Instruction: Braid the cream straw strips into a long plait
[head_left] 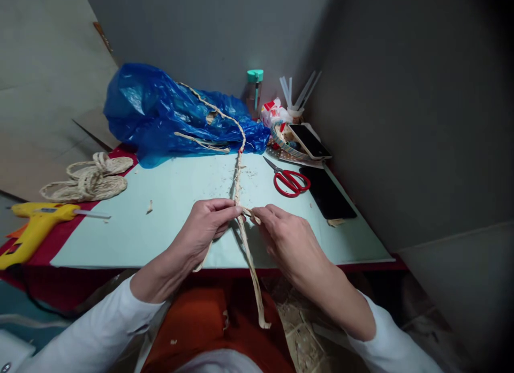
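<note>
A pale braided cord (237, 177) of dried plant fibre runs from the blue plastic bag (160, 111) down the table toward me. My left hand (206, 223) pinches the braid where its strands part. With closed fingers, my right hand (287, 239) grips one fibre strand (252, 215) drawn out to the right. Another loose strand (252, 274) hangs over the table's front edge onto my lap. A further strand end (203, 258) shows below my left hand. A small red spot marks the braid near the bag.
Red-handled scissors (291, 182) and a black phone-like slab (329, 193) lie to the right. A yellow glue gun (38, 228) and woven sandals (90, 177) sit at left. Behind stand a teal-lidded bottle (254, 92), a basket (283, 140) with a phone (309, 140), and glue sticks (303, 92).
</note>
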A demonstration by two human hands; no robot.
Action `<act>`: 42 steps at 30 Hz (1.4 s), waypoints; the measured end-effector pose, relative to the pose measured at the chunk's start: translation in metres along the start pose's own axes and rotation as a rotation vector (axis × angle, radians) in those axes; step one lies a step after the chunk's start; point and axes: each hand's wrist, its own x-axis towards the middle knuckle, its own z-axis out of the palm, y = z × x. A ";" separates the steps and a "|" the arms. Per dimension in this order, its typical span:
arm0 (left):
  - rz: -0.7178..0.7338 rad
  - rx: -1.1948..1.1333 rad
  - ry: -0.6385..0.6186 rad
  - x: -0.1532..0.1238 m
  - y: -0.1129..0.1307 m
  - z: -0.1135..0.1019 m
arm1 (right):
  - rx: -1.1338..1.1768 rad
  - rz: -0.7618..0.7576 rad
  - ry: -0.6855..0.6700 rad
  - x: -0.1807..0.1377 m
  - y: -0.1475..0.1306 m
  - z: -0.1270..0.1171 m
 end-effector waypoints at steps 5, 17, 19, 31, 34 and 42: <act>0.064 0.054 0.031 -0.001 -0.004 0.006 | -0.210 0.025 -0.004 -0.001 -0.010 -0.001; 0.091 0.192 -0.011 0.003 -0.009 0.007 | -0.351 -0.086 0.021 -0.004 -0.019 0.016; 0.067 0.165 0.012 0.002 -0.011 0.007 | -0.386 -0.088 0.023 -0.006 -0.021 0.023; -0.048 -0.010 0.012 -0.008 -0.003 0.002 | -0.682 -0.191 0.163 -0.010 -0.059 0.018; -0.045 -0.059 0.016 -0.007 -0.005 0.002 | -0.652 -0.212 0.162 -0.012 -0.061 0.022; -0.066 -0.132 -0.049 -0.007 0.001 -0.010 | 0.254 -0.034 0.238 -0.011 -0.027 -0.010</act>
